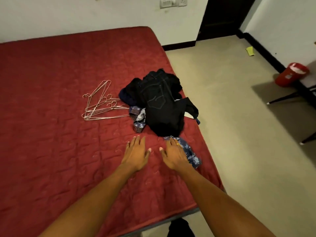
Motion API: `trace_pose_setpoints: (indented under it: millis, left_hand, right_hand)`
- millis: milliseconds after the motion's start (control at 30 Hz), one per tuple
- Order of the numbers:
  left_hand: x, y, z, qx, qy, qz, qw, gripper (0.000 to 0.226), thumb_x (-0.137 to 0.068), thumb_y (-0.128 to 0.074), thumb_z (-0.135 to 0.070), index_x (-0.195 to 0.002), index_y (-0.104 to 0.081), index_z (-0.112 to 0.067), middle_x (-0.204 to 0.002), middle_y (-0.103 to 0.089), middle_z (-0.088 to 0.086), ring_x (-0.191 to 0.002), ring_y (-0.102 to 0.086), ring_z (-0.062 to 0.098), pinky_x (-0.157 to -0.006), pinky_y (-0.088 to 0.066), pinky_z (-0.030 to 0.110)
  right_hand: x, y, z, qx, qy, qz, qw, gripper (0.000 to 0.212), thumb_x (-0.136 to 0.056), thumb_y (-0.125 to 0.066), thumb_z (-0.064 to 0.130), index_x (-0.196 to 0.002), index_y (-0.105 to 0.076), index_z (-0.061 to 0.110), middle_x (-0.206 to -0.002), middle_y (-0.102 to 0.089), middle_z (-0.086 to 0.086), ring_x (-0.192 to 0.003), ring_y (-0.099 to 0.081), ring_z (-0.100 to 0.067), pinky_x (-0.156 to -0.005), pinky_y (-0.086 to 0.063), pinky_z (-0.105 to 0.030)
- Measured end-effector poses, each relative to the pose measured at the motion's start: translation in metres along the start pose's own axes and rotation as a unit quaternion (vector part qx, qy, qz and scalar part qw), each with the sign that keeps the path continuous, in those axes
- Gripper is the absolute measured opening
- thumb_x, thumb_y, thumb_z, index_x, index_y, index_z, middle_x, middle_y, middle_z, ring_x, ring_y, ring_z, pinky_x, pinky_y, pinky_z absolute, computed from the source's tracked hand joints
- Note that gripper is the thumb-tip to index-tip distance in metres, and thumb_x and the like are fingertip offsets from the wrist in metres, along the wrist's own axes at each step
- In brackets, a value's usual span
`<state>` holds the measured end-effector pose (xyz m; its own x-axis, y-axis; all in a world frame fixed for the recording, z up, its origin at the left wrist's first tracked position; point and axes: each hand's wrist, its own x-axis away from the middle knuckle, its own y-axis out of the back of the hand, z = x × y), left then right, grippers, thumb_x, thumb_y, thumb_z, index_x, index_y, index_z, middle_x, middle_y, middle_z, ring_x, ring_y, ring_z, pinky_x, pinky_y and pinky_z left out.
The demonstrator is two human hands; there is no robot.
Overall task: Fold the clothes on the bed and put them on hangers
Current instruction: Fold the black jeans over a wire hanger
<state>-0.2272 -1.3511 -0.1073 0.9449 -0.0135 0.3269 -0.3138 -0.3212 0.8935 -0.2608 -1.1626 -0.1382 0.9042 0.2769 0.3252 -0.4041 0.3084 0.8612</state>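
- A dark shape (181, 227) sits on the floor just off the bed's near edge. Can't tell what it is.
- Your bare forearms extend over the bed (51, 151), a red quilted mattress, toward its right side.
- left hand (136, 154): palm down over the mattress, fingers straight and spread. Grip apart, holds nothing.
- right hand (172, 155): just right of the left one, palm down, fingers straight, with a gold ring (178, 144) on one finger. Grip apart. Its fingers overlap the left side of a blue patterned cloth (192, 156); can't tell if they touch it.
- That cloth lies loose by the bed's right edge, and its far end meets the near edge of the pile.
- clothes pile (171, 82): unfolded and heaped just beyond your hands, near the right edge of the bed. Black jeans (156, 98) lie on top, back pockets up. More blue patterned fabric (139, 118) sticks out at the near-left side.
- wire hangers (100, 106): a loose bunch of bare pinkish wire, flat on the mattress just left of the pile. Their right ends reach the pile.
- Right of the bed is beige floor (222, 82). Dark furniture legs (287, 98) stand at the far right, with a red bucket (291, 74) beside them. A yellow-green scrap (250, 51) lies by the skirting.
- Far: a white wall with a switch plate (168, 2), and a dark doorway (220, 16) to its right.
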Motion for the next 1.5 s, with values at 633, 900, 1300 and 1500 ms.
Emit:
trace_pose_setpoints:
  millis: [633, 900, 1300, 1500]
  left_hand:
    - [-0.156, -0.093, 0.056, 0.113, 0.159, -0.031, 0.98, 0.063, -0.102, -0.048, -0.04, -0.153, -0.028, -0.008, -0.154, -0.039, 0.018, -0.143, -0.035, 0.036, -0.116, -0.034, 0.049]
    - [-0.098, -0.035, 0.09, 0.156, 0.193, -0.007, 0.969, 0.069, -0.091, -0.029, -0.064, -0.139, -0.039, -0.015, -0.122, -0.062, 0.016, -0.113, -0.058, 0.039, -0.094, -0.049, 0.049]
    - [-0.017, 0.173, 0.11, 0.68, 0.176, -0.147, 0.696, 0.067, -0.084, -0.064, -0.07, -0.124, -0.062, -0.016, -0.105, -0.074, 0.013, -0.09, -0.069, 0.027, -0.065, -0.056, 0.037]
    - [0.11, 0.305, 0.132, 0.642, 0.086, -0.158, 0.745, 0.063, -0.076, -0.058, -0.078, -0.107, -0.076, -0.026, -0.097, -0.079, 0.001, -0.088, -0.076, 0.023, -0.068, -0.063, 0.044]
  right_hand:
    - [-0.401, 0.002, -0.065, -0.225, -0.194, -0.016, 0.955, 0.103, -0.087, -0.071, 0.056, -0.153, -0.022, -0.006, -0.157, -0.04, -0.023, -0.146, -0.037, -0.041, -0.119, -0.031, -0.054]
    - [-0.334, 0.071, 0.009, -0.138, -0.038, -0.215, 0.966, 0.036, -0.098, -0.062, 0.039, -0.123, -0.062, 0.013, -0.111, -0.071, -0.018, -0.107, -0.065, -0.043, -0.086, -0.051, -0.048]
    - [-0.125, 0.125, 0.212, -0.179, 0.339, -0.33, 0.863, 0.032, -0.1, -0.065, 0.025, -0.13, -0.07, 0.015, -0.087, -0.066, -0.002, -0.078, -0.066, -0.023, -0.068, -0.055, -0.042]
    - [-0.018, 0.145, 0.356, -0.159, 0.455, -0.194, 0.854, 0.03, -0.097, -0.063, 0.031, -0.123, -0.071, 0.02, -0.095, -0.071, 0.0, -0.086, -0.069, -0.022, -0.069, -0.055, -0.046]
